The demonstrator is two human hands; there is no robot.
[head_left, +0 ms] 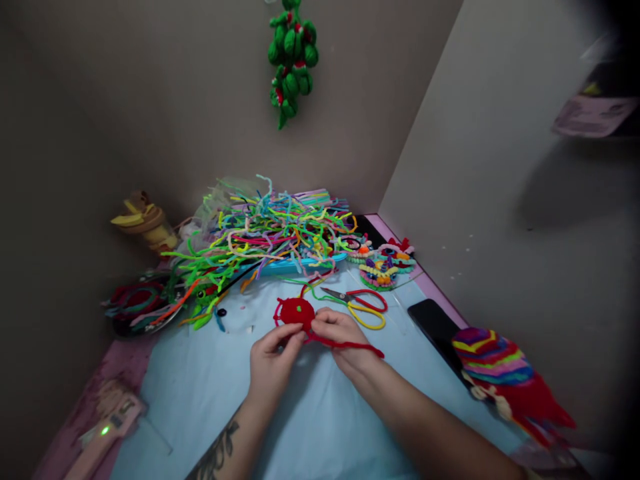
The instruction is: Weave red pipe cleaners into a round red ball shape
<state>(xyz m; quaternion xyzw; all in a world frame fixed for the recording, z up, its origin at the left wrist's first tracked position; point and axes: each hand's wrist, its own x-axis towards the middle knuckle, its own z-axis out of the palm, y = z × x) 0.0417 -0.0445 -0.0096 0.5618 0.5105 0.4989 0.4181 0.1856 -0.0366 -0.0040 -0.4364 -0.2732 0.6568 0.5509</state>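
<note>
A round red piece (295, 312) of coiled fuzzy stem, with a small green spot near its middle, is held between my hands above the blue cloth (210, 373). My left hand (277, 350) pinches its lower edge between thumb and fingers. On the other side, my right hand (343, 333) grips the lower right edge with bent fingers. A loose red pipe cleaner (357, 346) runs from the piece across my right hand and ends beside the wrist. Just beyond my right hand lie scissors (367, 308) with one red and one yellow handle loop, blades pointing left.
A heap of colourful pipe cleaners (280, 227) covers a blue tray (295, 267) at the back. Finished colourful pieces (379, 272) sit at the back right. A black phone (435, 330) and striped plush-like item (495, 360) lie right; a glue gun (113, 417) with green light lies left.
</note>
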